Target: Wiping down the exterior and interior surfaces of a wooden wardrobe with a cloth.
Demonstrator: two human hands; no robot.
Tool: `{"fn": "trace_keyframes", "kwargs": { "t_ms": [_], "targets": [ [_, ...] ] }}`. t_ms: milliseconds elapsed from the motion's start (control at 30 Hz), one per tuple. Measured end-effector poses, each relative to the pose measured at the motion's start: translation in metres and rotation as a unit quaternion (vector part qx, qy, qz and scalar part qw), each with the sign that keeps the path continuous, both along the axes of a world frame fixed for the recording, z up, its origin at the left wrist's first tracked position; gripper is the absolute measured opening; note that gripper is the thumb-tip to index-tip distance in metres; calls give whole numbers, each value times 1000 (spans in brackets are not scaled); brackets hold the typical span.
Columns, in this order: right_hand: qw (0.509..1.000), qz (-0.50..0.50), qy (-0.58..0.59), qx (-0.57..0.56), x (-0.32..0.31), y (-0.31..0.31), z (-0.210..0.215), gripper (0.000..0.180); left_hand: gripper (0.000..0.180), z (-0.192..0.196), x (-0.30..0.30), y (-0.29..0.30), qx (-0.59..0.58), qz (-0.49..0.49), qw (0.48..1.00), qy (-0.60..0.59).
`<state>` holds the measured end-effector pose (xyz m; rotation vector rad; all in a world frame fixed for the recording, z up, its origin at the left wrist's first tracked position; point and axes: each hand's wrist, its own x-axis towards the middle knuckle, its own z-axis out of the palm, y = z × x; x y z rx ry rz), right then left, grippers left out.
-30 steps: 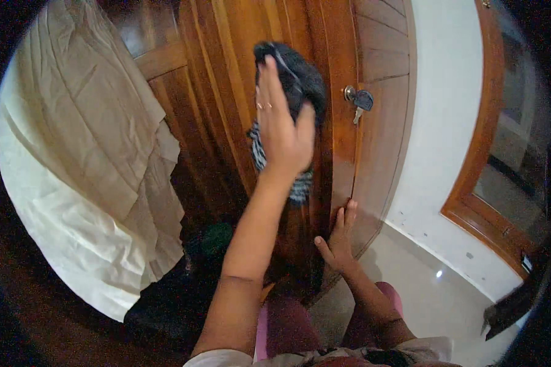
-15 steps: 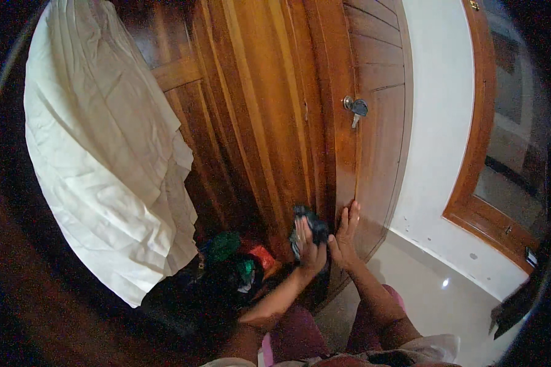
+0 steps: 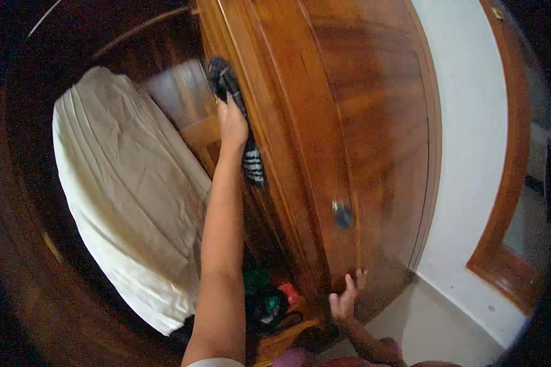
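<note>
My left hand [image 3: 232,122], its arm stretched upward, grips a dark cloth [image 3: 223,74] against the wooden cupboard door [image 3: 288,116]. A striped black-and-white end [image 3: 252,166] of the cloth hangs below the wrist. Low on the right, my right hand [image 3: 346,300] rests at the door's edge, fingers apart and nothing in them. Above that hand a key with a dark head [image 3: 342,215] sits in the lock, blurred by motion.
A large off-white cloth [image 3: 122,165] hangs inside the cupboard at left. Green and red bundles [image 3: 286,292] lie at its bottom. To the right stand a white wall [image 3: 471,153] and a wood-framed opening [image 3: 511,202], above pale floor [image 3: 434,318].
My left hand has moved far up the door with the cloth, which now hangs out longer. My right hand remains at the door's edge, lower in the picture. The view has tilted upward.
</note>
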<state>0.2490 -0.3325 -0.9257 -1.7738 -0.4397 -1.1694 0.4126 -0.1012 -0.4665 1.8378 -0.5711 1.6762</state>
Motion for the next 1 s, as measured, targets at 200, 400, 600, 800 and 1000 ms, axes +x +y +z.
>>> {"fn": "trace_keyframes", "kwargs": {
  "t_ms": [200, 400, 600, 800, 1000],
  "targets": [
    [967, -55, 1, 250, -15, -55, 207, 55, 58, -35, -12, -9, -283, -214, 882, 312],
    [991, 98, -4, 90, -36, -80, 429, 51, 63, 35, -131, -127, -66, -222, 958, 170],
    [981, 176, 48, -63, -37, -39, 567, 57, 42, 226, -62, -43, 130, 156, 938, 281],
    [987, 83, 109, -87, -22, -58, 560, 68, 43, 200, -48, -115, -159, -86, 909, 375],
    [976, 67, 123, -165, -32, -27, 554, 86, 63, 100, -91, -80, 19, -87, 949, 302]
  ]
}}
